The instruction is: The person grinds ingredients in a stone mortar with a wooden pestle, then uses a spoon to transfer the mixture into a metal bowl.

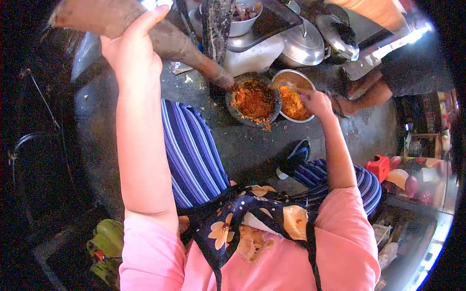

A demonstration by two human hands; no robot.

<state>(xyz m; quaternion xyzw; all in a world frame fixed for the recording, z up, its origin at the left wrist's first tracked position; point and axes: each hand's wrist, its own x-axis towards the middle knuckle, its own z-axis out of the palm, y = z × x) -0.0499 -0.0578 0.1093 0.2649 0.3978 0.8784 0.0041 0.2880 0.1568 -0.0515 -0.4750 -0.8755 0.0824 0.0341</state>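
Note:
My left hand (132,51) is raised at the upper left, closed round a long, thick wooden pestle (187,51). The pestle slants down to the right, its narrow end at the left rim of a dark stone mortar (235,112). Coarse orange-red mash (253,99) lies in the mortar. My right hand (318,103) is closed over the right side of a metal bowl (311,83). From it a spoon (280,83) reaches left toward the mortar; its handle is partly hidden by my fingers. Orange shredded food (291,103) fills much of the bowl.
Behind the mortar stand a lidded metal pot (303,43) and a white bowl (246,24) of dark pieces. Another person's foot (347,105) is right of the metal bowl. A red plastic stool (377,168) stands at the right. Green fruit (108,237) lies at the lower left.

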